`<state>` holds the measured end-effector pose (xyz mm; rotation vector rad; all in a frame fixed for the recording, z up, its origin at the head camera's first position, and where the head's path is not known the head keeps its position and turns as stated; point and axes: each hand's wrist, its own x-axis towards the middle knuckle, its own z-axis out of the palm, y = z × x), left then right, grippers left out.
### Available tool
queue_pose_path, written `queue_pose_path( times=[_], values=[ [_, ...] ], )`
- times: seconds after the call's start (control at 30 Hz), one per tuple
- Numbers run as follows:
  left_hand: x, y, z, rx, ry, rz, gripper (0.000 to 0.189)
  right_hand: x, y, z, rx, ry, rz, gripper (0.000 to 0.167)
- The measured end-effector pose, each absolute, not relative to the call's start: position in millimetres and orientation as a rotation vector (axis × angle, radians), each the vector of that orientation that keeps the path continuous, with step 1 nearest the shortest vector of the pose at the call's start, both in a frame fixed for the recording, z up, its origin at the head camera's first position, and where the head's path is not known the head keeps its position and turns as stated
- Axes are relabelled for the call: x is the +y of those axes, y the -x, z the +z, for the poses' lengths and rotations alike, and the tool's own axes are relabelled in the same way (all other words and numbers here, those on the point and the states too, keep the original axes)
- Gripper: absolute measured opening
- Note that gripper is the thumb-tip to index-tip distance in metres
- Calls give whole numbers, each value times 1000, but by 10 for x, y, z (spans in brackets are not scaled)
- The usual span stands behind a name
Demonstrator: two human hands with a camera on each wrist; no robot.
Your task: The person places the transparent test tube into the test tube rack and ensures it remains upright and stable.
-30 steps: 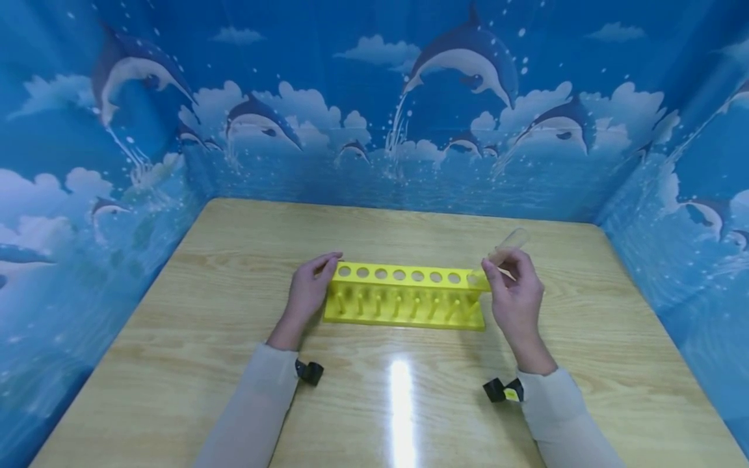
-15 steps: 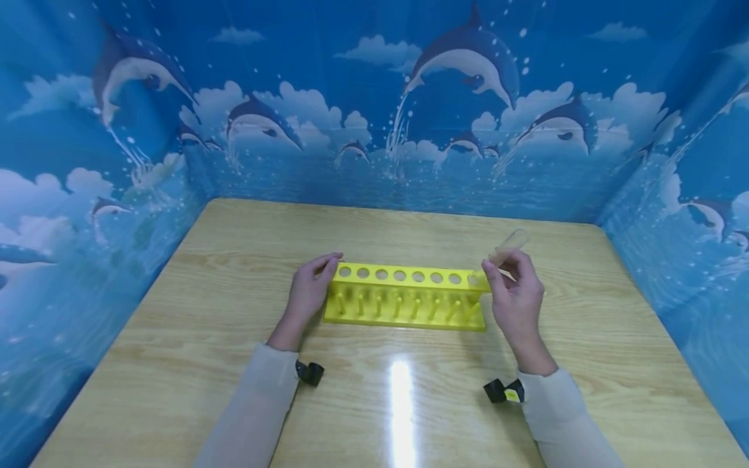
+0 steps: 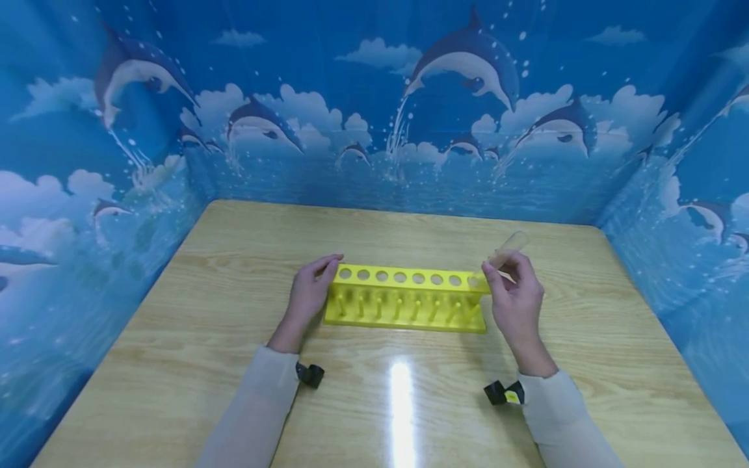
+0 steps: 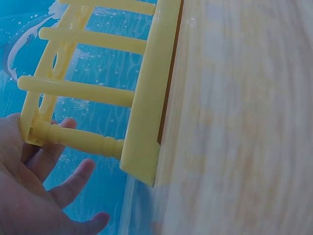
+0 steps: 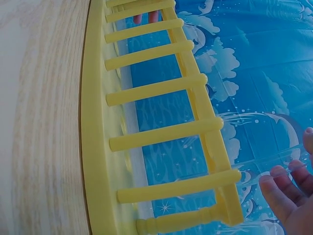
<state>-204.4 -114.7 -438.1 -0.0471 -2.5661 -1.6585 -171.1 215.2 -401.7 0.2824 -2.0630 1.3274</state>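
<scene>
Presently: clear tube point(image 3: 513, 242), tilted, pinched by fingers of right hand point(image 3: 517, 289); yellow rack point(image 3: 407, 286), left of them, opposite end held by left hand point(image 3: 310, 286), remaining fingers spread.

Rack point(image 3: 407, 286): uniform yellow throughout. Tube point(image 3: 515, 242): transparent, colourless. Tabletop point(image 3: 234, 260): pale tan, wood-grain pattern. Backdrop point(image 3: 374, 182): blue, printed with blue-and-white dolphins point(image 3: 468, 51) and white clouds point(image 3: 379, 53). Sleeves point(image 3: 254, 403): plain pale grey. Wrist cameras point(image 3: 315, 376): black; right one bears a yellow-green patch point(image 3: 512, 396).
</scene>
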Motion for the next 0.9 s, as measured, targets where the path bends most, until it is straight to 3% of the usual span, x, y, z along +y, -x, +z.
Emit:
queue_pose_path(
  times=[0.3,0.9],
  values=[
    [-1160,2041,-4383,-2561,67,-1654,41,2020,1574,-3810,-2046,-309,1346,18],
    [-1164,2058,-4387,-2582,98,-1604,38,2007,1567,-3786,-2072,-268,1339,20]
  ],
)
